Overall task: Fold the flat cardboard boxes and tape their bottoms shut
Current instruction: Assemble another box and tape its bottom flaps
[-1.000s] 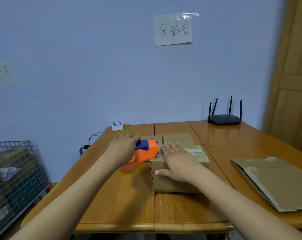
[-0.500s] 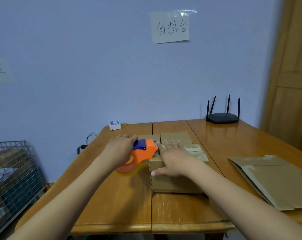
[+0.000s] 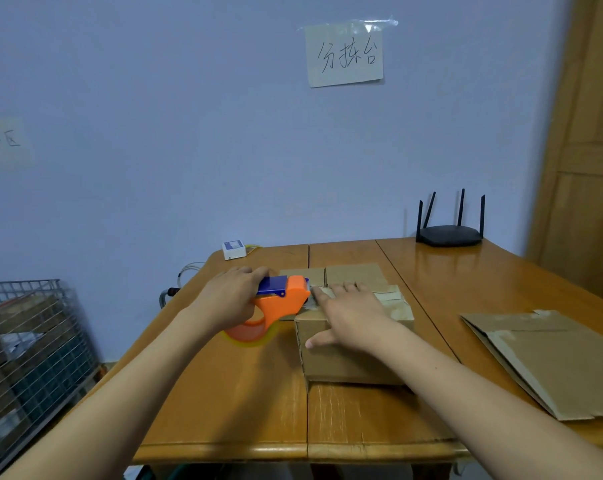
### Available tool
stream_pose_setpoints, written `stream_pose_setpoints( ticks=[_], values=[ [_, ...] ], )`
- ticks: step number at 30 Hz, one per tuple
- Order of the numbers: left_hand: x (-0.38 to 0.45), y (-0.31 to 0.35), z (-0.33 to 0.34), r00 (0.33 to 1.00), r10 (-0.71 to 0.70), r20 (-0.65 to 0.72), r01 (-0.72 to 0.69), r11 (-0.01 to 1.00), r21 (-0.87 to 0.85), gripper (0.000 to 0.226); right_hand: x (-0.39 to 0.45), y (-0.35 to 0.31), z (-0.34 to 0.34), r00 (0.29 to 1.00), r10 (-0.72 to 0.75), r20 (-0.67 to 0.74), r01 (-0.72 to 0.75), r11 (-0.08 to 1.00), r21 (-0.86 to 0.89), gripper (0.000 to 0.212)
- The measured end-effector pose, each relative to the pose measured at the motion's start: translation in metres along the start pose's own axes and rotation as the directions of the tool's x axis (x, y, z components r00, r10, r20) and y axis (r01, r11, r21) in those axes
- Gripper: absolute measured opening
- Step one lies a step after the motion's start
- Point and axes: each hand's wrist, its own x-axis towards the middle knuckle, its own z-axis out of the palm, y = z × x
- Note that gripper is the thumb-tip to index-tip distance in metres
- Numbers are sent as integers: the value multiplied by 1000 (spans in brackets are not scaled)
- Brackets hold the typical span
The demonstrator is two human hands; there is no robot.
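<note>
Gripping tape dispenser [image 3: 282, 296], left hand [image 3: 231, 296]; right hand [image 3: 353, 315] flat on box [image 3: 341, 358]

Packing room, wall sign [image 3: 345, 55], wire cage [image 3: 26, 348]

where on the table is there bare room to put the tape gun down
Bare wood lies near the front edge left of the box, and at the back between router and flat cardboard. Crowded: mid-table, where the left hand grips the tape gun at the box.
</note>
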Motion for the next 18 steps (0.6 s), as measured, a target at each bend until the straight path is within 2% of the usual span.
stream_pose_setpoints(
  ticks=[6, 14, 18],
  values=[
    [-6, -6, -13, 999, -1, -48, 4, 998, 61, 42, 3, -10, -8, 999, 9, -34, -8, 1000, 11, 113],
    [-21, -36, -15, 998, -58, -32, 59, 998, 22, 41, -18, 9, -16, 999, 29, -30, -27, 997, 65, 111],
    [-23, -31, -17, 999, -28, -28, 27, 999, -19, 42, -28, 13, -23, 999, 15, -32, -12, 995, 95, 108]
  ],
)
